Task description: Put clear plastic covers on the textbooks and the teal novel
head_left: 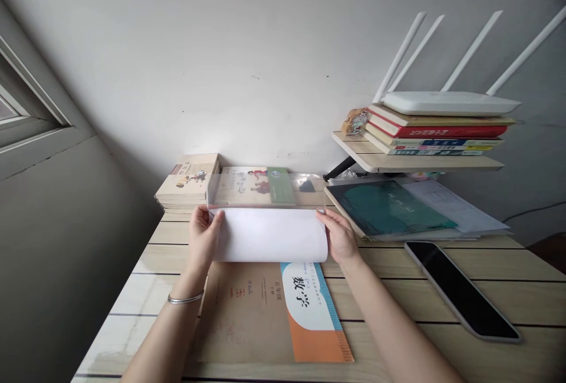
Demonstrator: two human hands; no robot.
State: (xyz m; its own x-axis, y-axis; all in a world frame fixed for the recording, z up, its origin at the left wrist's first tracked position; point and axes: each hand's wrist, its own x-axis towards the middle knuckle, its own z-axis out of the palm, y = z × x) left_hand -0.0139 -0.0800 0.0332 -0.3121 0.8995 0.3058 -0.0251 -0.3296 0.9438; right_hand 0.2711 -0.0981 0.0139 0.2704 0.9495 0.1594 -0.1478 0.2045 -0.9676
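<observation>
Between my hands is a white sheet [269, 235] that bends over along its lower edge. A clear plastic film [309, 194] joins it at the top and stands up behind it. My left hand [204, 234] pinches the left edge, with the thumb in front. On the other side, my right hand [339, 234] grips the right corner between thumb and fingers. Below the sheet a textbook [256, 318] with a brown, blue and orange cover lies turned sideways on the table, its far part hidden by the sheet.
Stacked books [190, 182] stand at the back left, with an illustrated book [247, 177] behind the film. A phone [462, 291] and a dark green folder [389, 209] lie on the right. A white router [446, 103] rests on books [442, 131] on a raised shelf [424, 163].
</observation>
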